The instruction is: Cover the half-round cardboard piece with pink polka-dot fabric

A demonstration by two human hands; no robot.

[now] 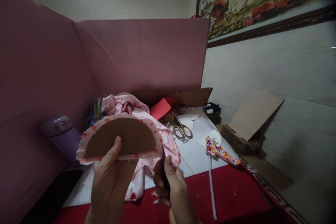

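A brown half-disc [131, 136], edged with red-dotted pink fabric, is being held upright, flat edge down, by the left hand [112, 178]; its front is being pressed by the thumb, while the other fingers are being hidden behind it. At the half-disc's lower right, a dark tool [166, 175] is being gripped in the curled fingers of the right hand [175, 182]; whether the half-disc is being touched by its narrow tip cannot be told. Behind the half-disc, crumpled pink cloth [169, 140] is being partly covered from view. To the half-disc's right, gold-handled scissors [180, 125] and a flowered glue gun [223, 154] are being supported by a white sheet [199, 159]. To its left, a purple bottle [63, 140] is being partly hidden.
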